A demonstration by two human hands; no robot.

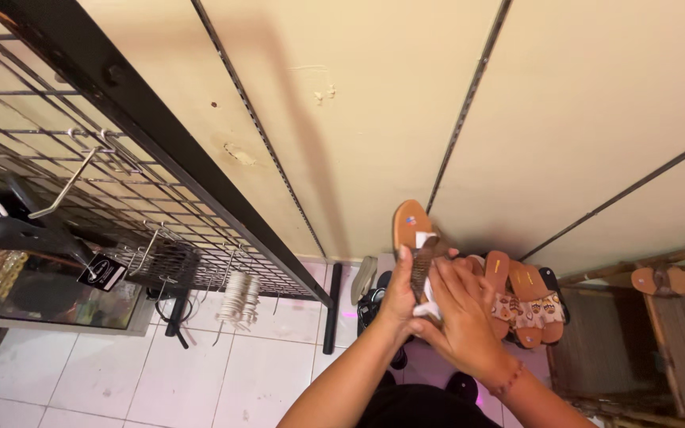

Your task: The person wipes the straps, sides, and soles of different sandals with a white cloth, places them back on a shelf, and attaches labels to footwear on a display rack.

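Note:
I hold a tan flat sandal [411, 224] upright in front of the cream wall. My left hand [400, 295] grips it from the left side along its dark woven strap. My right hand [463, 313] presses a white cloth or paper [428, 299] against the sandal's lower part, so the heel end is hidden. A pair of tan sandals with patterned straps [523, 305] lies on the floor just right of my hands.
A black wire grid rack [132, 186] with metal hooks stands at the left, with white rings [239, 297] hanging from it. A glass display case [41, 293] sits lower left. A wooden shelf [660, 333] at right bears another tan sandal [674, 281]. White floor tiles [223, 372] lie below.

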